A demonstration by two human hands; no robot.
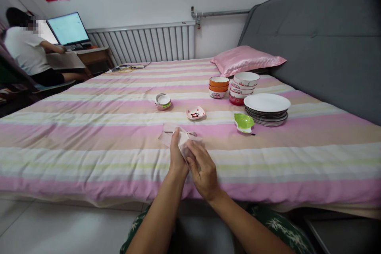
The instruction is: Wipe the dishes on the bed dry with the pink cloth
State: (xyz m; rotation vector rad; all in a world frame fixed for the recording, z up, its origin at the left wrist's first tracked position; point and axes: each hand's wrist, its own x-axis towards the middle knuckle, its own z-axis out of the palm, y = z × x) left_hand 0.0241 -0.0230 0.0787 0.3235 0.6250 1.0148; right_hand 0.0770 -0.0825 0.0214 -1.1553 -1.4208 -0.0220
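Observation:
Close to the bed's front edge, my left hand point(177, 154) is closed around a pale pinkish cloth point(170, 129), thumb on top. My right hand point(205, 170) presses the same cloth from the right with bent fingers. A whitish flat part shows between the hands; whether it is a small dish or a fold of cloth I cannot tell. Just beyond them lies a small pink-rimmed dish point(195, 113) with a printed figure. Farther left is a small stack of little dishes point(163, 101). To the right sits a green and white leaf-shaped dish point(244, 122).
A stack of plates point(267, 103), orange bowls point(219, 83) and white and red bowls point(245, 79) stand at the right on the striped bedsheet point(89, 139). Behind them are a pink pillow point(247, 60) and grey headboard point(315, 39). Far left, a person point(26, 47) sits at a monitor.

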